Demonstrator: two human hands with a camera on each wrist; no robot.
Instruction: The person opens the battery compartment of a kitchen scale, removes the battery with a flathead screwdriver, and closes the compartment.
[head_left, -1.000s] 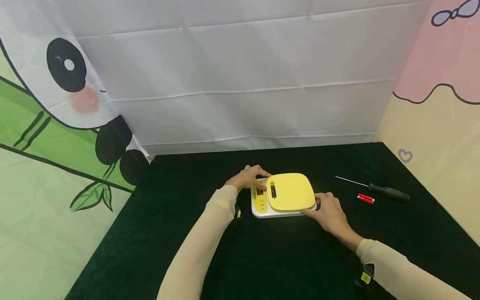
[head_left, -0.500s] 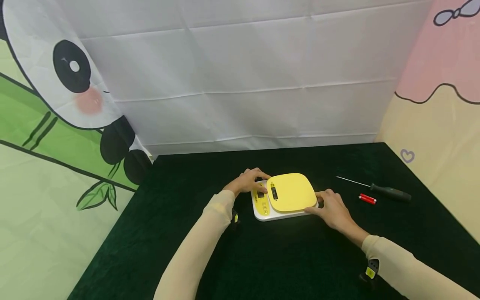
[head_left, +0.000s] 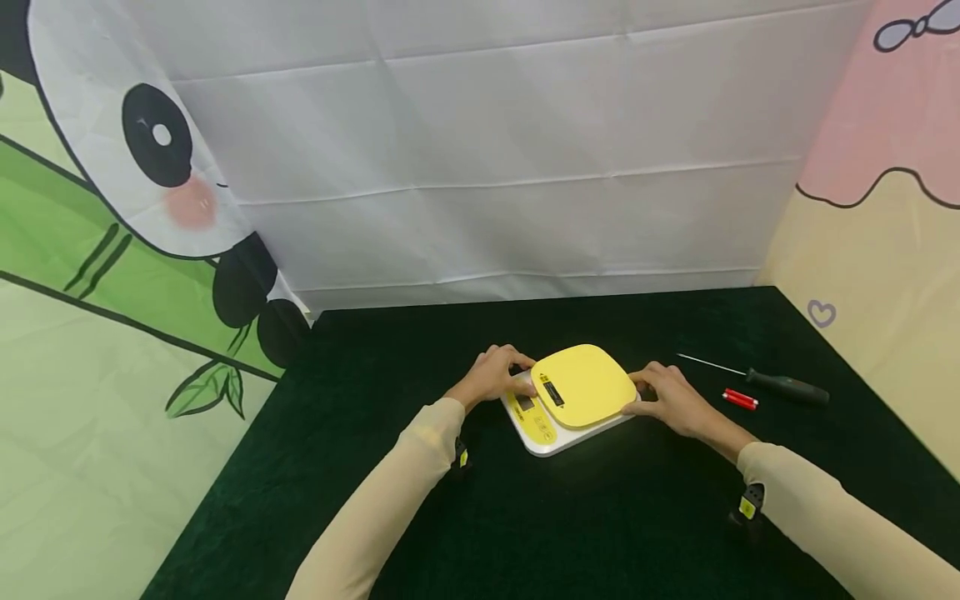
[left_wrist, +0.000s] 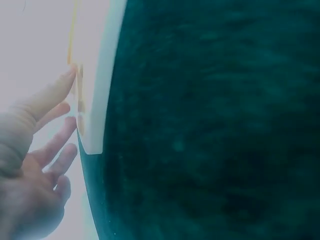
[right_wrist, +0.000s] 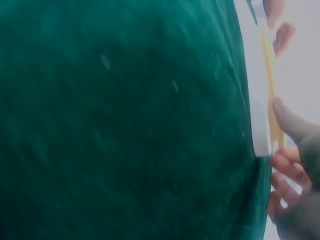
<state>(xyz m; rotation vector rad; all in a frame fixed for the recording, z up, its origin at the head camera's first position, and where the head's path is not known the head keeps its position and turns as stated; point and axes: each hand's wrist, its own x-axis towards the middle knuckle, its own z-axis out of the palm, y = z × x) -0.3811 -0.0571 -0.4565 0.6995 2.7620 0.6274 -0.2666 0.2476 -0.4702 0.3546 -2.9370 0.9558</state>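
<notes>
A white kitchen scale (head_left: 582,386) with a yellow top plate and a yellow button panel lies turned at an angle on the dark green cloth. My left hand (head_left: 489,377) holds its far left corner, the thumb lying on top near the small display. At the opposite side my right hand (head_left: 670,401) grips the right edge between thumb and fingers. In the left wrist view, the thumb touches the rim of the scale (left_wrist: 97,95) with the fingers below it. The right wrist view shows the thumb on the yellow plate's edge (right_wrist: 270,65). The scale's underside is hidden.
To the right lies a screwdriver (head_left: 786,387) with a dark handle, its shaft pointing left. Just in front of it are red batteries (head_left: 740,399), side by side. A white cloth backdrop (head_left: 480,167) hangs behind the table, with printed cloth panels at both sides.
Between my two hands the scale has turned; its near left corner has swung toward me. The left hand has shifted slightly left, the right hand slightly right. The screwdriver and batteries lie as before.
</notes>
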